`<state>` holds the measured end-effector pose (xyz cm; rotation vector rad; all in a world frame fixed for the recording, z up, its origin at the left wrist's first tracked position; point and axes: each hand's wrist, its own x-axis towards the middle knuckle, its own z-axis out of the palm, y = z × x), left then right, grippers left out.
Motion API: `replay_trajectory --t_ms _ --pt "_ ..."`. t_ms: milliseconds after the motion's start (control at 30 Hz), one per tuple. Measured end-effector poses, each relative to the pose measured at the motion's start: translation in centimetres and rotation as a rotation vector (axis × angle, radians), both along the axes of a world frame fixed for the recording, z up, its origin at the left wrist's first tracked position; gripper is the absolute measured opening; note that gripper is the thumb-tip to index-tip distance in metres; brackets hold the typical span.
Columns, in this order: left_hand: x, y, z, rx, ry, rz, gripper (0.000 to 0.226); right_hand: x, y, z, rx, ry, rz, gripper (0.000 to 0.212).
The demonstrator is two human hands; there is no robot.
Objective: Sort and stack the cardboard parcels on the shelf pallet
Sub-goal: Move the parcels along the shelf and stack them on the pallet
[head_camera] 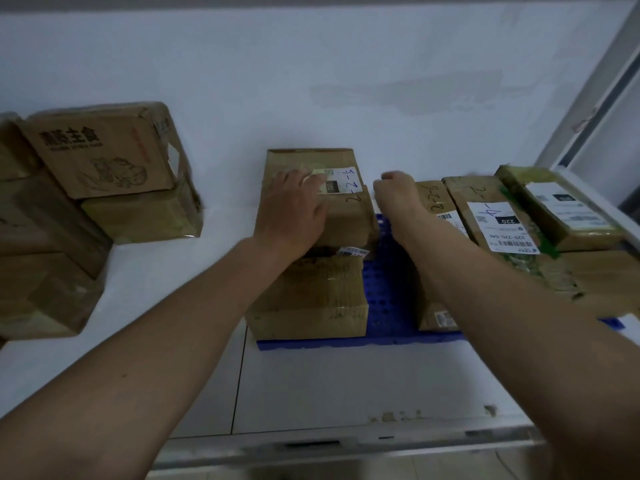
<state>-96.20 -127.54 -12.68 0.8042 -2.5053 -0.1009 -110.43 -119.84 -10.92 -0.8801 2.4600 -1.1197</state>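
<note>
A blue plastic pallet [391, 306] lies on the white shelf. On its left side stand two cardboard parcels, one on the other. The top parcel [341, 216] bears a white label with handwritten numbers, and my left hand [294, 209] rests flat on it with straight fingers. The lower parcel [311, 299] is taped and crumpled. My right hand [394, 192] is curled in the gap between that top parcel and a parcel marked 2-2-6 [434, 199]. Its fingertips are hidden, so I cannot tell what it holds.
More parcels lean in a row on the pallet's right: one with a 220 label [491, 216] and a green-taped one [561, 206]. Several larger boxes [100, 150] are piled on the shelf at far left. A metal upright [595, 98] bounds the right side, and the shelf's front rail [346, 441] runs below.
</note>
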Motion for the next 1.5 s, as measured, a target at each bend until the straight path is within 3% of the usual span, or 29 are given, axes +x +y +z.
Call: replay_trajectory --t_ms 233,400,533,733,867,1033,1133,1367,1500 --pt "6.4 -2.3 3.6 -0.121 -0.171 0.181 0.035 5.5 -2.7 3.4 0.083 0.607 0.533 0.037" --pt "13.2 -2.6 4.3 -0.041 -0.463 0.389 0.041 11.9 -5.3 3.4 0.183 0.659 0.804 0.052" --pt "19.3 -2.4 4.4 0.034 -0.473 0.484 0.046 17.9 -7.1 3.0 0.219 0.583 0.953 0.066" --pt "28.5 -2.0 4.5 0.086 -0.436 0.595 0.044 26.7 -9.5 3.4 0.174 0.571 1.145 0.06" --pt "34.7 -1.5 4.5 0.165 -0.372 0.63 0.042 32.6 -10.6 3.5 0.19 0.527 1.187 0.065" --pt "41.3 -1.7 4.2 0.194 -0.271 0.64 0.028 39.7 -11.5 3.6 0.117 0.525 1.295 0.051" --pt "45.1 -2.3 4.2 0.191 -0.253 0.657 0.034 43.5 -12.6 3.2 0.113 0.546 1.316 0.048" --pt "53.2 -4.7 3.3 0.185 -0.1 0.636 0.035 50.3 -15.4 2.4 0.01 0.545 1.233 0.017" --pt "57.4 -6.1 2.6 0.174 -0.027 0.611 0.031 52.6 -16.3 1.9 -0.026 0.516 1.043 0.023"
